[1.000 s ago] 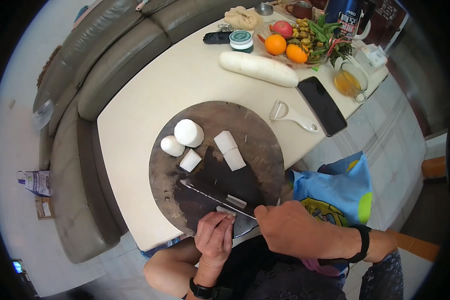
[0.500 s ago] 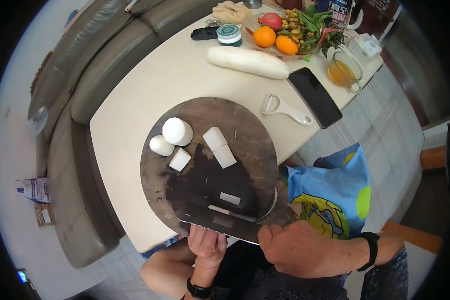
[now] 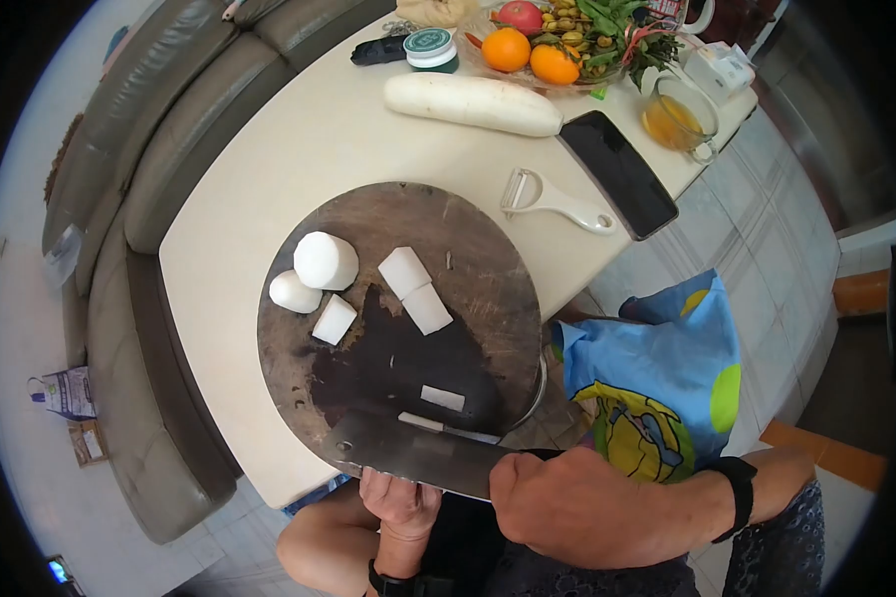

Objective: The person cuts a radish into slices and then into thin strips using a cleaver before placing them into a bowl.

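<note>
In the head view the right hand (image 3: 567, 502) is closed around the handle of a cleaver (image 3: 413, 455), whose broad blade lies nearly flat over the near rim of the round cutting board (image 3: 468, 249) on the worktop (image 3: 299, 149), while the left hand (image 3: 400, 502) sits under the blade with fingers curled against it, holding nothing that shows. Thin radish slices (image 3: 441, 398) lie just beyond the blade, so slicing seems to be the step in hand. The next cut probably calls for a fresh radish block (image 3: 415, 289) from mid-board.

A home living room: grey leather sofa (image 3: 139, 129) beside a cream table (image 3: 299, 149) with fruit bowl (image 3: 558, 50).
</note>
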A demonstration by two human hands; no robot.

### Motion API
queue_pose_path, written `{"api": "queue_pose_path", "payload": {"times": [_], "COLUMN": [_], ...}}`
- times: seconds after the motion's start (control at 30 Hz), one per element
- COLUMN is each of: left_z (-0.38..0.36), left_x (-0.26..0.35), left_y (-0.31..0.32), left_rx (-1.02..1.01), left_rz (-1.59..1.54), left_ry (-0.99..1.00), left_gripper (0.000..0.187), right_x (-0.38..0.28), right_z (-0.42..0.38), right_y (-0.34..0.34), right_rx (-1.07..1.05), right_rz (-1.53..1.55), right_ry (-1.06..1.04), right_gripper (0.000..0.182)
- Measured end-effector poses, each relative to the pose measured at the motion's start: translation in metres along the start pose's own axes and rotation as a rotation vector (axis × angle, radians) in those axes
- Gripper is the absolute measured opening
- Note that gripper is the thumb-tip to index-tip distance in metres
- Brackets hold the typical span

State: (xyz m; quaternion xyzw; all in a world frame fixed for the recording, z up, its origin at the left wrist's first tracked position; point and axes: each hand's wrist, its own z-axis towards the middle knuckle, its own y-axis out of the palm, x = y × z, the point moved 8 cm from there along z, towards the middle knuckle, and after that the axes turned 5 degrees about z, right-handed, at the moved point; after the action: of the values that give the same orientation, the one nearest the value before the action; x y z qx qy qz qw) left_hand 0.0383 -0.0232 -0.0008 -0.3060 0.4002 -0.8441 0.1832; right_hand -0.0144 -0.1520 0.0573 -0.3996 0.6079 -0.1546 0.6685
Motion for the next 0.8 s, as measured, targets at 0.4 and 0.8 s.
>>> {"api": "queue_pose_path", "payload": {"times": [0.4, 0.8], "left_z": [0.011, 0.021], "left_x": [0.003, 0.012], "left_y": [0.000, -0.005], "left_rx": [-0.026, 0.089], "left_rz": [-0.066, -0.089], "left_ry": [0.010, 0.023], "left_gripper": [0.016, 0.020], "right_x": [0.003, 0.019], "right_z": [0.035, 0.014], "right_y": [0.010, -0.008], "right_rx": [0.048, 0.053], "right_rz": [0.072, 0.121], "right_ry": [-0.070, 0.120], "right_gripper": [0.019, 0.012]}}
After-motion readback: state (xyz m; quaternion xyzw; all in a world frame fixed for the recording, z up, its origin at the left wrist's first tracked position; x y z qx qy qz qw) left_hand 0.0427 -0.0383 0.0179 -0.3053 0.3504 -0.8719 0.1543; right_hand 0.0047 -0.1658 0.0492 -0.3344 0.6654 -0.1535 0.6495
